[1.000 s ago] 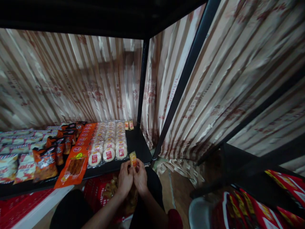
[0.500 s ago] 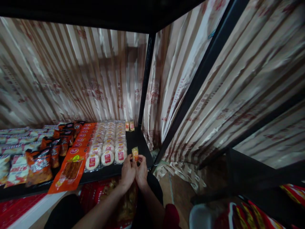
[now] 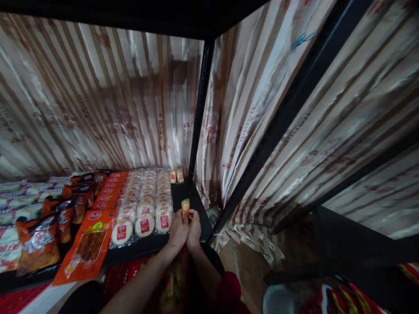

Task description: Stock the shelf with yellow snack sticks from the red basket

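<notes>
My left hand [image 3: 177,231] and my right hand [image 3: 195,228] are pressed together at the front right corner of a black shelf [image 3: 196,213]. Both pinch one small yellow snack packet [image 3: 185,206], held upright above the fingertips. Just left of the hands lie rows of round white cakes in clear wrap [image 3: 144,205]. Two more small yellow packets [image 3: 176,175] stand at the shelf's back right corner, by the black post [image 3: 199,104].
Orange flat packs [image 3: 88,244], dark orange snack bags [image 3: 36,244] and pale packets [image 3: 16,200] fill the shelf to the left. A striped shiny curtain [image 3: 98,100] hangs behind and to the right. Red packs [image 3: 343,298] sit at the bottom right, a red box [image 3: 121,274] under the shelf.
Both hands have moved forward onto the shelf's front corner with the packet still in them. The view has shifted up and to the left.
</notes>
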The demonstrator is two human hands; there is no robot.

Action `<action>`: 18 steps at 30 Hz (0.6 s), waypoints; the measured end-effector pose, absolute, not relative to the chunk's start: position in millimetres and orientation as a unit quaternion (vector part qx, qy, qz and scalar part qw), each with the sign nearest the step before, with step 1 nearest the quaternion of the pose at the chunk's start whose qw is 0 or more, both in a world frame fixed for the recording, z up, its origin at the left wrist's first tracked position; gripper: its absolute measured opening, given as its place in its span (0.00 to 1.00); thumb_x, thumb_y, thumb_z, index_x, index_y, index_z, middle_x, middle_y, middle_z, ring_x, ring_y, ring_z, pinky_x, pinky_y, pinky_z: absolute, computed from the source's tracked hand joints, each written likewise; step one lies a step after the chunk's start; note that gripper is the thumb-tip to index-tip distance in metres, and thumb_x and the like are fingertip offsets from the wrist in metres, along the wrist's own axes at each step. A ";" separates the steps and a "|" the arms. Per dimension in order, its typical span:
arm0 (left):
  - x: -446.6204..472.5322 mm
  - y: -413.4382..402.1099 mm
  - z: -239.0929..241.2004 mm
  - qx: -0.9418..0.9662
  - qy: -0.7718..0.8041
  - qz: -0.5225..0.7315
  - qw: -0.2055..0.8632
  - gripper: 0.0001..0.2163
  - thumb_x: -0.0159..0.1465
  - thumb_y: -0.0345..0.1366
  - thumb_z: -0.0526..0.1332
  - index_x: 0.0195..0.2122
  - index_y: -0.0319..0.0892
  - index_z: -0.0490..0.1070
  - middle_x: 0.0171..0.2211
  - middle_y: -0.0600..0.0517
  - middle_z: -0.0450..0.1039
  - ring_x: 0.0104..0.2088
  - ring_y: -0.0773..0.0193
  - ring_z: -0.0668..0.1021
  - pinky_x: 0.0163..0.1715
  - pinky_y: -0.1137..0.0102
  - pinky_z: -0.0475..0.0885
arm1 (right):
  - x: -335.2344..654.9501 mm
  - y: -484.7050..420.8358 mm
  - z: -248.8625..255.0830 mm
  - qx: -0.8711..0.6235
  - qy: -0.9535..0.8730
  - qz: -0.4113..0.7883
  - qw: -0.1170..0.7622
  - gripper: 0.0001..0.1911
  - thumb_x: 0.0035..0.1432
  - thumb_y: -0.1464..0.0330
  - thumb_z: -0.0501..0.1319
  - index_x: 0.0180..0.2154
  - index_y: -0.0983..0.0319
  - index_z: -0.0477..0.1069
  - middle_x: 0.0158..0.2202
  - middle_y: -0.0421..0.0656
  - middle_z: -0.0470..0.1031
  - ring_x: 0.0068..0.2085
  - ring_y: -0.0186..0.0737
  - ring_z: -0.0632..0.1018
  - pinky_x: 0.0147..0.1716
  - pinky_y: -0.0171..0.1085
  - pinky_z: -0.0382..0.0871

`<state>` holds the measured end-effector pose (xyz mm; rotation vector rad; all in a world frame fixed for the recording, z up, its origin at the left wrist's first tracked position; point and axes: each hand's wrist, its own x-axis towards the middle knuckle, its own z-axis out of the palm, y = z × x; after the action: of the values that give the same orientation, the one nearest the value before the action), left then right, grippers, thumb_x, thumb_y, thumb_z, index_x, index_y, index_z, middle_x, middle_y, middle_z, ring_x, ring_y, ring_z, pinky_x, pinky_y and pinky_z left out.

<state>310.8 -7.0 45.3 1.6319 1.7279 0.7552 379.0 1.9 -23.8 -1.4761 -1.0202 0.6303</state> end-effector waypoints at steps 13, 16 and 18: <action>318.9 23.5 52.1 0.594 0.680 0.275 0.329 0.19 0.63 0.30 0.47 0.54 0.31 0.62 0.51 0.39 0.67 0.52 0.60 0.69 0.53 0.69 0.61 | 380.3 35.3 -23.7 -0.611 -0.472 0.228 0.593 0.11 0.47 0.69 0.52 0.33 0.61 0.69 0.36 0.44 0.70 0.38 0.39 0.72 0.41 0.37 0.68; 319.3 32.5 49.5 0.599 0.673 0.284 0.328 0.18 0.63 0.30 0.46 0.52 0.30 0.63 0.50 0.38 0.68 0.53 0.59 0.69 0.54 0.69 0.61 | 378.9 41.6 -22.7 -0.619 -0.473 0.227 0.585 0.10 0.48 0.69 0.52 0.33 0.60 0.69 0.36 0.43 0.70 0.38 0.38 0.73 0.41 0.37 0.68; 320.4 38.7 47.1 0.596 0.670 0.295 0.329 0.18 0.62 0.30 0.45 0.51 0.31 0.64 0.50 0.38 0.69 0.53 0.58 0.69 0.54 0.67 0.60 | 378.9 46.4 -22.8 -0.626 -0.473 0.220 0.579 0.10 0.48 0.68 0.53 0.33 0.60 0.70 0.36 0.44 0.70 0.38 0.38 0.73 0.42 0.37 0.68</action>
<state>320.4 38.7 47.1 1.5602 1.7545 0.7713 378.9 46.4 -22.8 -1.4643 -1.1067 0.5149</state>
